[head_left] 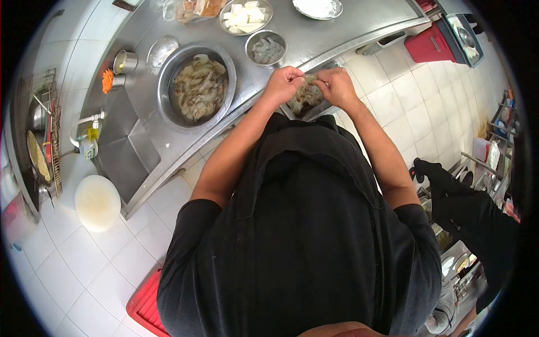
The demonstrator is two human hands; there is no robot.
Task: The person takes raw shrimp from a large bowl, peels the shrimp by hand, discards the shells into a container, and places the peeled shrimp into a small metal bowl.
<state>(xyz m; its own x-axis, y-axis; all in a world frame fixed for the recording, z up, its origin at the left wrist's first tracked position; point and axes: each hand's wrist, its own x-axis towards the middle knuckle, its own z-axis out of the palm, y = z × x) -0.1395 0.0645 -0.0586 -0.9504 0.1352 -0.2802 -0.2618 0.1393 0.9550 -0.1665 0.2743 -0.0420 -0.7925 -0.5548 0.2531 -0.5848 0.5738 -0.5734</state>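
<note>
1. In a white-tiled kitchen, a person's left hand (284, 85) and right hand (338, 87) are meeting over a grey rectangular container (327, 106), each pinching a small translucent grey shrimp (309, 77) between closed fingertips.
2. The shrimp is hanging above the container, just off the counter's edge; greyish-brown pieces are filling the container, too blurred to identify fully.
3. A long stainless-steel counter (314, 38) is stretching ahead, supporting a wide metal basin (163, 92) of unpeeled grey shrimp at left.
4. Nearer the left hand, a small round metal bowl (247, 51) is holding pale shrimp; just beyond it, a metal bowl (222, 20) is carrying pale-yellow blocks.
5. At left, a steel sink (126, 160) is adjoining the worktop, with shredded orange food (107, 81) sitting near small metal cups.
6. White floor tiles (401, 112) are running beneath, with a bright red plastic crate (147, 303) lying at lower left.
7. At right, a co-worker in black (474, 216) is standing near crowded shelves, while a red bin (429, 45) is occupying the upper right.
</note>
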